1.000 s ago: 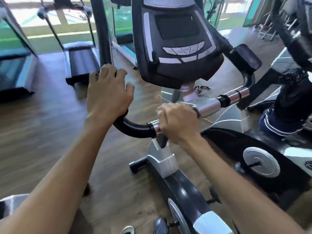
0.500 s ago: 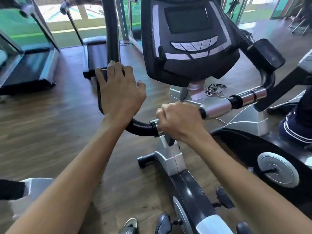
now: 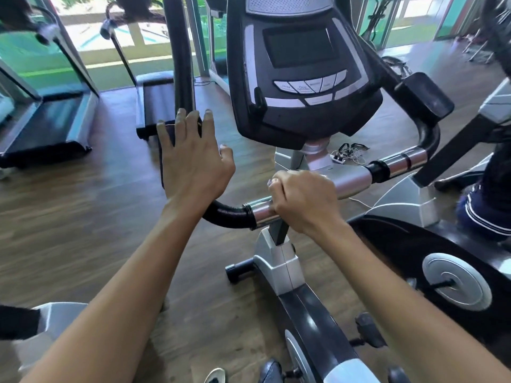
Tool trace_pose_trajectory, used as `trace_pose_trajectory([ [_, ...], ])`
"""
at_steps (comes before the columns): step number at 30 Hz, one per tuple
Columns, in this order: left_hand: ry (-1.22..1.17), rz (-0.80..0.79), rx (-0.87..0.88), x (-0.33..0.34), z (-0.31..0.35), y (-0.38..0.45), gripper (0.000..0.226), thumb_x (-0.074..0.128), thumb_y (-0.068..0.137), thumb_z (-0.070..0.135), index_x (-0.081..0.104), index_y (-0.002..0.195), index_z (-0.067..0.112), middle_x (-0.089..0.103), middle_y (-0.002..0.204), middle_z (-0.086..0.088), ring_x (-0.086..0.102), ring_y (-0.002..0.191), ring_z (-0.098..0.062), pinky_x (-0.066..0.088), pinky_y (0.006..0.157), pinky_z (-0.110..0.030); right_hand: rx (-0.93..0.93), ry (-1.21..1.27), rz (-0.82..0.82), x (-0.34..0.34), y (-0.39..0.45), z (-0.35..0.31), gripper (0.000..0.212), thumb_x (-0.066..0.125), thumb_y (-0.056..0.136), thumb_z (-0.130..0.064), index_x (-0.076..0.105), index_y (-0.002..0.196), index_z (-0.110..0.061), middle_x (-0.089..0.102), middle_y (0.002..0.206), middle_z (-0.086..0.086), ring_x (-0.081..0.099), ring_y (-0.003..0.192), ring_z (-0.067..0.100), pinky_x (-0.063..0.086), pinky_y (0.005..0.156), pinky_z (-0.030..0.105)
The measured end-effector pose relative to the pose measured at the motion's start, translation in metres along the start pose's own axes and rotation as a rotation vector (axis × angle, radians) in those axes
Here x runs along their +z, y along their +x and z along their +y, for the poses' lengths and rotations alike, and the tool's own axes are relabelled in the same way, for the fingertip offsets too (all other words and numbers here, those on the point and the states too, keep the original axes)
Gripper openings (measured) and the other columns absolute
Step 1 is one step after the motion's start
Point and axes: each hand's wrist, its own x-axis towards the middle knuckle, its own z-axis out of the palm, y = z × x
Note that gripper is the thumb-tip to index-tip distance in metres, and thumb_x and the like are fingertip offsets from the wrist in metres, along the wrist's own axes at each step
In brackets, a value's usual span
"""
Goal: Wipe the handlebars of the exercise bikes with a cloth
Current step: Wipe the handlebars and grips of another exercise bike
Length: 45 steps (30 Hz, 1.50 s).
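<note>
A brown wood-plank floor [image 3: 69,217] runs through the room. Two black-decked treadmills stand at the far left before green-tinted glass panels [image 3: 25,55]: one with silver side rails [image 3: 47,120], the other, narrower one [image 3: 156,103] just beside it. A white power strip with tangled dark cables [image 3: 345,153] lies on the floor, and a white shoe toe [image 3: 214,375] shows at the bottom edge.

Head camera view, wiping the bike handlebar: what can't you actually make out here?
- Cloth: none visible; any cloth would be hidden under the left hand or inside the right hand.
- Left handlebar grip: mostly covered by the left hand.
- Console button labels: too small and blurred.
</note>
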Motion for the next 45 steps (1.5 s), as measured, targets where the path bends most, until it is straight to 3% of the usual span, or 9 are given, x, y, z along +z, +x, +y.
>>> trace_pose_trajectory([
  [4, -0.008, -0.016, 0.029, -0.001, -0.004, 0.000, 0.063, 0.044, 0.098, 0.034, 0.030, 0.156, 0.014, 0.033, 0.160, -0.012, 0.018, 0.154, -0.031, 0.004, 0.125, -0.055, 0.023, 0.092, -0.300, -0.015, 0.015, 0.021, 0.038, 0.030, 0.100, -0.042, 0.051, 0.071, -0.028, 0.065, 0.095, 0.010, 0.053, 0.087, 0.035, 0.030, 0.067, 0.039],
  [7, -0.006, -0.010, 0.018, 0.000, -0.003, -0.001, 0.062, 0.044, 0.098, 0.034, 0.033, 0.155, 0.015, 0.033, 0.159, -0.012, 0.018, 0.154, -0.031, 0.004, 0.125, -0.056, 0.035, 0.061, -0.440, -0.015, 0.030, 0.020, 0.041, 0.029, 0.097, -0.044, 0.062, 0.085, -0.023, 0.062, 0.099, 0.010, 0.046, 0.085, 0.031, 0.028, 0.071, 0.039],
  [9, -0.008, -0.010, 0.017, 0.000, -0.002, -0.002, 0.060, 0.044, 0.098, 0.034, 0.035, 0.154, 0.015, 0.034, 0.159, -0.012, 0.018, 0.154, -0.031, 0.004, 0.124, -0.055, 0.043, 0.027, -0.367, -0.009, 0.026, 0.017, 0.044, 0.030, 0.097, -0.043, 0.068, 0.092, -0.023, 0.066, 0.098, 0.009, 0.047, 0.084, 0.032, 0.028, 0.069, 0.039],
  [14, 0.013, 0.008, 0.009, 0.001, 0.001, -0.002, 0.057, 0.047, 0.096, 0.032, 0.042, 0.149, 0.013, 0.038, 0.155, -0.013, 0.022, 0.152, -0.033, 0.007, 0.123, -0.057, -0.012, 0.203, 0.148, -0.004, -0.019, 0.014, 0.043, 0.027, 0.094, -0.038, 0.067, 0.090, -0.024, 0.069, 0.087, -0.004, 0.060, 0.082, 0.024, 0.039, 0.068, 0.036],
  [20, 0.016, 0.020, 0.000, 0.002, 0.002, -0.001, 0.055, 0.047, 0.096, 0.030, 0.043, 0.148, 0.013, 0.038, 0.156, -0.014, 0.021, 0.153, -0.032, 0.006, 0.124, -0.058, 0.093, 0.071, -0.299, -0.018, 0.022, 0.005, 0.044, 0.036, 0.096, -0.043, 0.060, 0.072, -0.015, 0.054, 0.074, 0.005, 0.050, 0.079, 0.032, 0.030, 0.067, 0.037],
  [27, 0.013, 0.004, 0.008, 0.001, 0.001, -0.001, 0.055, 0.046, 0.096, 0.029, 0.044, 0.148, 0.014, 0.037, 0.157, -0.013, 0.019, 0.154, -0.031, 0.005, 0.125, -0.057, -0.124, 0.053, -0.048, -0.011, -0.004, -0.069, 0.036, 0.034, 0.101, -0.039, 0.054, 0.079, -0.019, 0.070, 0.093, 0.011, 0.053, 0.077, 0.032, 0.027, 0.066, 0.037],
  [34, 0.035, -0.024, 0.084, -0.002, -0.008, -0.006, 0.062, 0.042, 0.097, 0.029, 0.030, 0.156, 0.014, 0.018, 0.167, -0.016, 0.006, 0.157, -0.030, 0.000, 0.126, -0.055, -0.099, -0.013, -0.059, -0.017, -0.003, -0.014, 0.049, 0.024, 0.100, -0.044, 0.066, 0.091, -0.020, 0.073, 0.096, 0.007, 0.065, 0.093, 0.033, 0.026, 0.067, 0.036],
  [41, 0.020, -0.005, 0.089, 0.001, -0.009, -0.007, 0.065, 0.040, 0.096, 0.023, 0.027, 0.158, 0.012, 0.014, 0.168, -0.018, 0.005, 0.157, -0.031, 0.002, 0.127, -0.053, -0.118, -0.020, -0.187, -0.009, 0.006, -0.072, 0.043, 0.033, 0.102, -0.037, 0.070, 0.093, -0.016, 0.068, 0.099, 0.013, 0.062, 0.090, 0.037, 0.032, 0.070, 0.038],
  [45, -0.020, 0.008, 0.067, 0.000, -0.009, -0.008, 0.069, 0.041, 0.096, 0.023, 0.019, 0.161, 0.016, 0.013, 0.169, -0.013, 0.006, 0.158, -0.026, 0.001, 0.128, -0.049, -0.205, 0.052, -0.110, -0.006, -0.005, -0.046, 0.049, 0.024, 0.103, -0.047, 0.065, 0.094, -0.022, 0.070, 0.095, 0.001, 0.066, 0.088, 0.030, 0.039, 0.067, 0.038],
])
